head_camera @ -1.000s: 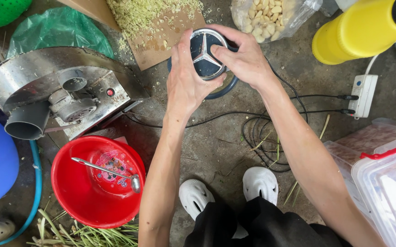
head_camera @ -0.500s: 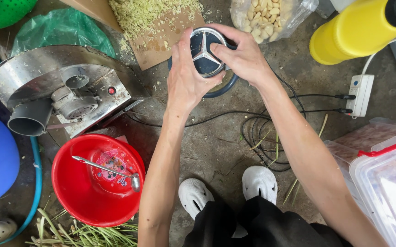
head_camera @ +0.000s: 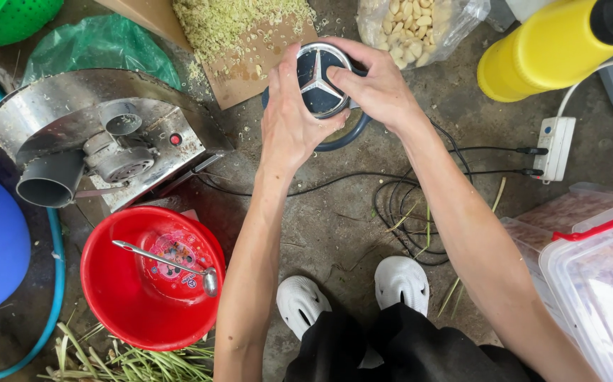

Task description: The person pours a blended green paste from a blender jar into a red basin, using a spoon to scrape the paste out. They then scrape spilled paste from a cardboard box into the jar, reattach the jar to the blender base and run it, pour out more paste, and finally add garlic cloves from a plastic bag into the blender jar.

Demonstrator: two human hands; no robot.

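Observation:
Both my hands grip a round dark blender lid (head_camera: 318, 79) with a silver three-spoke top, seated on a dark blue blender base (head_camera: 349, 131) on the concrete floor. My left hand (head_camera: 288, 117) wraps the lid's left side. My right hand (head_camera: 373, 85) covers its right side, thumb pressing on the top. The jar under the lid is mostly hidden by my hands.
A metal slicing machine (head_camera: 101, 145) stands at left, a red basin (head_camera: 143, 297) with a ladle (head_camera: 172, 265) below it. A board of chopped greens (head_camera: 239, 35), a bag of peeled cloves (head_camera: 412, 28), a yellow jug (head_camera: 547, 49), a power strip (head_camera: 554, 148), clear boxes (head_camera: 596, 276) and my white shoes (head_camera: 352, 297) surround me.
My hands have stayed on the lid, shifting only slightly around it. Nothing else has moved.

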